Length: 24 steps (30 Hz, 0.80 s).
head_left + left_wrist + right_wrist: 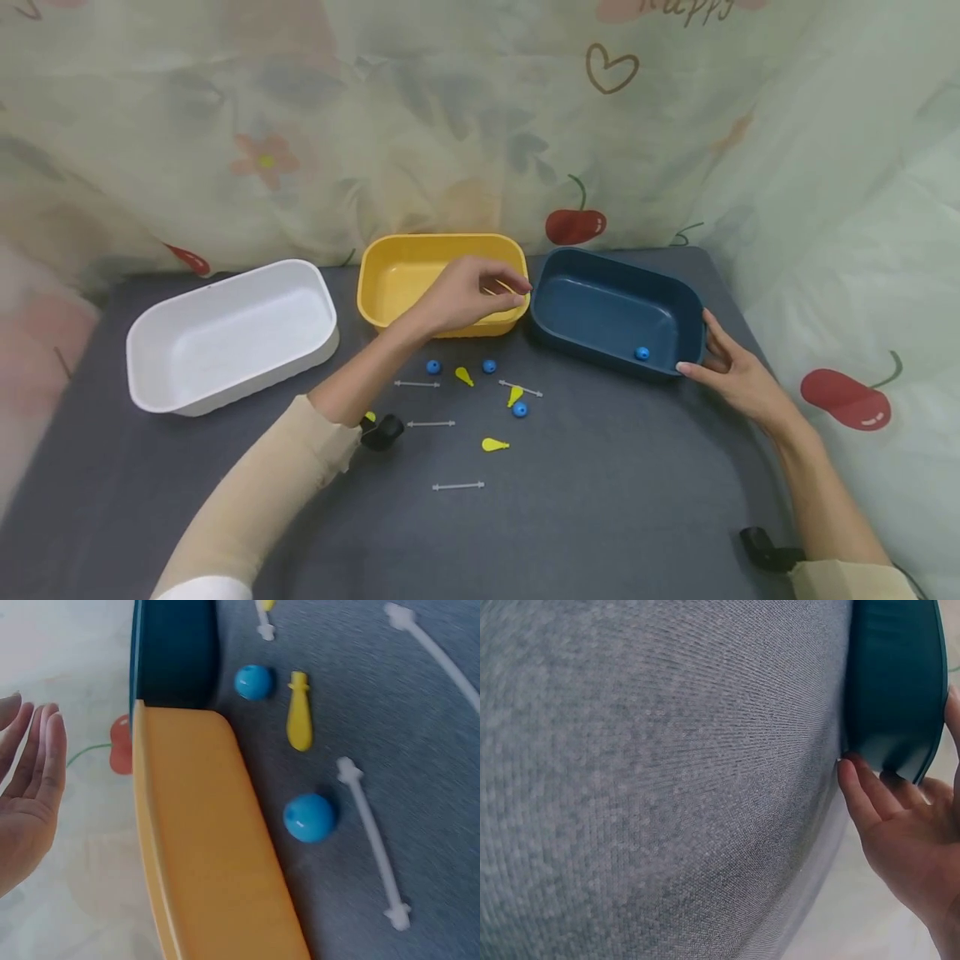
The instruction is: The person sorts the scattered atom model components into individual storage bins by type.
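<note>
My left hand point(474, 293) is above the right end of the yellow bin point(442, 241), fingers extended and nothing between them. In the left wrist view its fingers point(49, 761) are nearly straight. My right hand point(731, 371) holds the right end of the dark blue bin point(600, 307), thumb at the near corner and fingers along the end wall. The right wrist view shows those fingers point(866, 799) against the bin's end. One blue bead point(642, 353) lies inside that bin.
A white bin point(232, 333) stands at the left. On the grey table point(600, 500), in front of the yellow bin, lie several blue beads point(520, 409), yellow bulb-shaped pieces point(494, 445) and thin grey rods point(458, 486). A patterned curtain point(420, 108) hangs behind.
</note>
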Each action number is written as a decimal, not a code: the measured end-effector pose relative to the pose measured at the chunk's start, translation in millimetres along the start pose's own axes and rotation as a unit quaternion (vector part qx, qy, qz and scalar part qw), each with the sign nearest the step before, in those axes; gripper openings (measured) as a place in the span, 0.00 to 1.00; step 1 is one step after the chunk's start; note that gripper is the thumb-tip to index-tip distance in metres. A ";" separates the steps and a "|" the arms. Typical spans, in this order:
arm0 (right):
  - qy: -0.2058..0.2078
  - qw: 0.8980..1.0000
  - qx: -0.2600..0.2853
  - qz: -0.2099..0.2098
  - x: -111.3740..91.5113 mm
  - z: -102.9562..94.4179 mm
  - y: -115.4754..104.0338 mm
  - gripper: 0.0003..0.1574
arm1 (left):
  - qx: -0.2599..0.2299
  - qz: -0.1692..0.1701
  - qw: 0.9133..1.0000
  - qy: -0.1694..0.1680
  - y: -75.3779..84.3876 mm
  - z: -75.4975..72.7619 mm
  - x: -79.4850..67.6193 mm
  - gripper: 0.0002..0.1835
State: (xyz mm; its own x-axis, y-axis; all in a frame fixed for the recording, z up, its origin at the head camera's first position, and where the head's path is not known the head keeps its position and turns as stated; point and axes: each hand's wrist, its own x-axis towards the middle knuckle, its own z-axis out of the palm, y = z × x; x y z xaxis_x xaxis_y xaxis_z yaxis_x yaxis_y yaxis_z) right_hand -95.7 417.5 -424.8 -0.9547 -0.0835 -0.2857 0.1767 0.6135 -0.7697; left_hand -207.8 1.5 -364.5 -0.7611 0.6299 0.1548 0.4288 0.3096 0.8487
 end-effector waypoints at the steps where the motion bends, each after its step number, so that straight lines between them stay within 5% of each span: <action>1: 0.000 1.000 0.001 -0.001 0.3 -0.2 0.4 0.61 | 0.003 0.000 1.000 0.001 -1.7 -0.7 -1.9 0.11; 12: 0.003 1.000 0.010 -0.013 1.3 0.4 2.8 0.61 | -0.014 -0.011 0.999 0.047 -15.5 -3.5 -30.2 0.10; 24: 0.002 1.000 0.019 -0.016 -2.0 2.7 3.5 0.60 | -0.022 -0.016 0.998 0.049 -30.7 -2.4 -64.2 0.13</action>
State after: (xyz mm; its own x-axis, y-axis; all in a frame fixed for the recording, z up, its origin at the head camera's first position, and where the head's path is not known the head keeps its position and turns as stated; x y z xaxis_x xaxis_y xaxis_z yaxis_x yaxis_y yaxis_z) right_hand -92.6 417.8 -428.5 -0.9609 -0.1007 -0.2581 0.1538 0.5808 -0.7994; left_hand -173.2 -50.2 -399.3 -0.8185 0.5473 0.1748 0.3845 0.2957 0.8745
